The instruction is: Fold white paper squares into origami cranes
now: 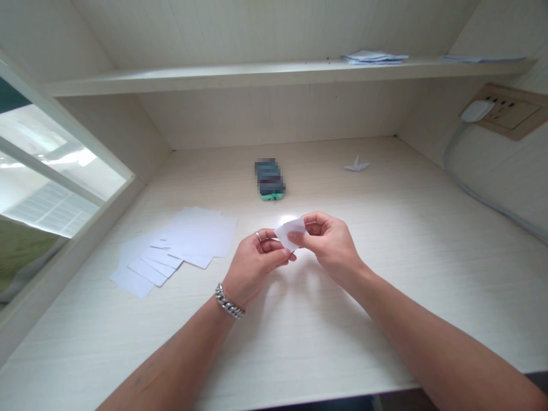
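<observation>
Pinching a folded paper (290,233) mid-frame over the counter (406,228) with left hand (253,264) and right hand (331,245) closed; papers (374,57) on upper-right shelf (214,74).

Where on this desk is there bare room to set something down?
Barest: the desk right of the right hand, up to the cable. Also the near corner below the paper sheets. Crowded: those sheets beside the left hand, and the folded paper both hands hold.
</observation>
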Demonstrator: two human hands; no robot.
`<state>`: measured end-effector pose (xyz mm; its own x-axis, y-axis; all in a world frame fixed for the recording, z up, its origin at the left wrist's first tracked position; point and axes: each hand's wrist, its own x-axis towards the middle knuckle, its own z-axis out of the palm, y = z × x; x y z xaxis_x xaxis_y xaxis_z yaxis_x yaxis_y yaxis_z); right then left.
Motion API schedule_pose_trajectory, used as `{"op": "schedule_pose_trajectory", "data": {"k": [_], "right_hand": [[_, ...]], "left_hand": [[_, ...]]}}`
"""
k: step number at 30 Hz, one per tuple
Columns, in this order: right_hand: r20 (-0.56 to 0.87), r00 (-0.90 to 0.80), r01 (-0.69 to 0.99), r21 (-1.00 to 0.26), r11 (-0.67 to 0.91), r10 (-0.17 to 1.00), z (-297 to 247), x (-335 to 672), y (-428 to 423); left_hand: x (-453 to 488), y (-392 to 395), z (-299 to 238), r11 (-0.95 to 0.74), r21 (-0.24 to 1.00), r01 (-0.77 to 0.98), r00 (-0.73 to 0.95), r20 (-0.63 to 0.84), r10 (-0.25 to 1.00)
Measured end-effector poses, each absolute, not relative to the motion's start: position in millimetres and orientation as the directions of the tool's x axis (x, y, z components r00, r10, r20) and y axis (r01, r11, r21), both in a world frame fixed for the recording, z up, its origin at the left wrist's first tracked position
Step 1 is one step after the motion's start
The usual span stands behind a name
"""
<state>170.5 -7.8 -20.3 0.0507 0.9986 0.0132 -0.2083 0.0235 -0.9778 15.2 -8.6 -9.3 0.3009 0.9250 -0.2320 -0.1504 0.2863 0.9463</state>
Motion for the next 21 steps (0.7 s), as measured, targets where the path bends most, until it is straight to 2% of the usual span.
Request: {"op": "schedule_pose_trajectory", "data": {"k": [8,14,21], "right_hand": [[0.015,0.077,-0.218,-0.976,0.032,0.997,-21.3,171.1,-6.7],[0.017,0.071,-0.203,-0.979,0.031,0.997,-23.1,170.3,-6.3],[0.003,0.052,-0.243,-0.970,0.016,0.999,-24.0,171.9,-5.2]], "left_hand": [[15.7,-9.2,-8.7,0.362,0.903,-0.232,0.310,-0.284,0.907],[16.3,-8.6,-12.2,0.310,0.938,-0.157,0.288,-0.256,0.923],[16.8,-9.1,-11.5,0.324,0.930,-0.176,0.286,-0.267,0.920]]}}
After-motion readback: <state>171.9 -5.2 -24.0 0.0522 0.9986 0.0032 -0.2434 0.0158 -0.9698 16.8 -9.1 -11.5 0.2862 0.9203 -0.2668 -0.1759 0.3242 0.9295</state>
